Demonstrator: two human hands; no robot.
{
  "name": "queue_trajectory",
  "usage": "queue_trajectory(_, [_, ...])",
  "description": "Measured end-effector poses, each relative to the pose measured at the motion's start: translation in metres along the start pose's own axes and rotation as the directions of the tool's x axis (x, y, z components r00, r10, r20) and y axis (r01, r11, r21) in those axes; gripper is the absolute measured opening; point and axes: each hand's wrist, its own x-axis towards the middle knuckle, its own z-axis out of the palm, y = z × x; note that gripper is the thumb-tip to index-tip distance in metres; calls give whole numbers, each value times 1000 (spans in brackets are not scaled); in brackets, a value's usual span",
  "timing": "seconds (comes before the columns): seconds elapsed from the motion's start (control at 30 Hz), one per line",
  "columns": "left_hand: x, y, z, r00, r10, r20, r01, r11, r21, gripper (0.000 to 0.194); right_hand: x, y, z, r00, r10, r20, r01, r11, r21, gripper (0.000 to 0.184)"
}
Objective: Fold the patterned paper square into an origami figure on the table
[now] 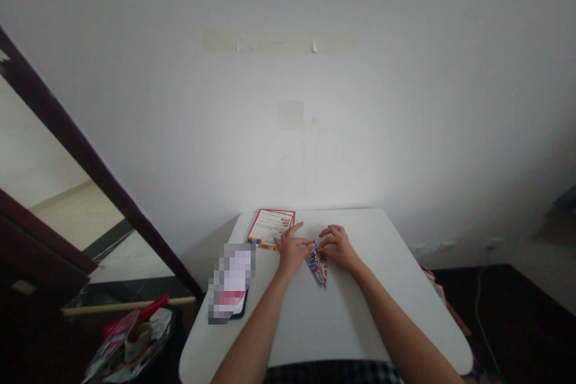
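Both hands meet over the middle of the white table (315, 330), at a small folded piece of patterned paper (318, 269). Blue, red and white patterning covers the paper, which narrows to a point toward me. My left hand (293, 249) pinches its upper left end between thumb and finger, the other fingers stretched out over the edge of a printed sheet. From the other side, my right hand (336, 246) pinches the upper right end with thumb and forefinger, its remaining fingers curled. The fingertips partly hide the top of the fold.
Printed sheets (270, 225) with red borders lie at the table's back left. A phone (231, 285), its screen blurred out, rests by the left edge. A pale wall (360, 102) rises behind the table. On the floor at left stands a filled trash bin (139, 342).
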Motion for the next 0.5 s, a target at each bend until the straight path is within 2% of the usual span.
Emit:
queue_trajectory(0.3, [1,0,-3,999,11,-40,-11,1000,-10,5,-1,-3,-1,1000,6,4,-6,999,-35,3])
queue_trajectory(0.5, [2,-1,-1,1000,1,-26,-1,1000,-8,4,-1,-3,-1,1000,9,23,-9,999,-34,2])
